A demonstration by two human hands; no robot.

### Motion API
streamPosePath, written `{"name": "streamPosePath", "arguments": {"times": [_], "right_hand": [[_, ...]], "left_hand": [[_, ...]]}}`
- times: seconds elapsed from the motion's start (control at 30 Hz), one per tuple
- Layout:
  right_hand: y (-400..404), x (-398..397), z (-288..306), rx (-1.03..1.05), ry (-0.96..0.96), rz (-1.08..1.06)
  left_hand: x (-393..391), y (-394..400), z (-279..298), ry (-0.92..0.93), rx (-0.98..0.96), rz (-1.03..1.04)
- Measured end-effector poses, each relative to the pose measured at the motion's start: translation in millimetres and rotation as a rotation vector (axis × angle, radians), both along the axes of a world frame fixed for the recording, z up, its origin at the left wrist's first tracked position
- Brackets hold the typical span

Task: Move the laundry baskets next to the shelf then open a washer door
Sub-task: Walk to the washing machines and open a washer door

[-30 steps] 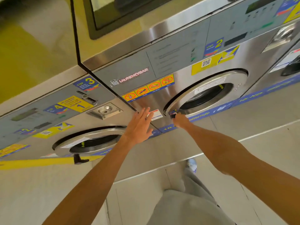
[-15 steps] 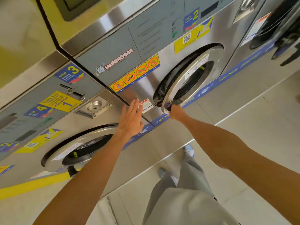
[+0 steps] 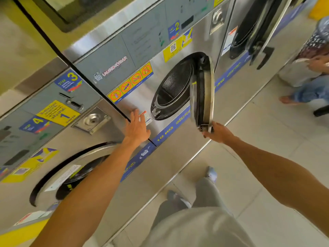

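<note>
The round steel washer door (image 3: pixel 203 91) of the middle washer stands swung out edge-on, hinged at its right side. Behind it the dark drum opening (image 3: pixel 170 90) is exposed. My right hand (image 3: pixel 218 133) grips the door's lower edge at the handle. My left hand (image 3: pixel 137 127) lies flat with fingers spread on the steel front panel, left of the opening. No laundry basket or shelf is in view.
A closed washer door (image 3: pixel 74 168) sits on the left machine. The right machine's door (image 3: pixel 258 27) hangs open with a dark handle. Another person (image 3: pixel 313 68) is at the right edge on the tiled floor (image 3: pixel 249 157). My legs and shoes are below.
The middle washer door went from shut to cracked to wide open, pulled out by my right hand. My left hand stayed pressed on the panel. The view tilted and shifted right.
</note>
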State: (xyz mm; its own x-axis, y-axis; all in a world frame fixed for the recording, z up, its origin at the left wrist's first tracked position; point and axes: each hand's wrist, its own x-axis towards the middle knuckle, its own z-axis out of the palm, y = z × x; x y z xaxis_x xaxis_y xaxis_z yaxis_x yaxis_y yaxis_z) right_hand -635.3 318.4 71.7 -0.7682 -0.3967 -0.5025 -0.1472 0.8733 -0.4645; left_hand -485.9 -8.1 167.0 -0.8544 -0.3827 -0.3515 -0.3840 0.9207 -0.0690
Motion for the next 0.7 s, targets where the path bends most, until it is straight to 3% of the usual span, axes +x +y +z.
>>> {"name": "streamPosePath", "arguments": {"times": [0.3,0.7], "right_hand": [[90,-54,17,0.038,-0.001,0.195],[209,-207,-11,0.205,0.017,0.452]], "left_hand": [[-14,17,-4,0.017,-0.025,0.128],[-47,43,36,0.141,0.094,0.476]]}}
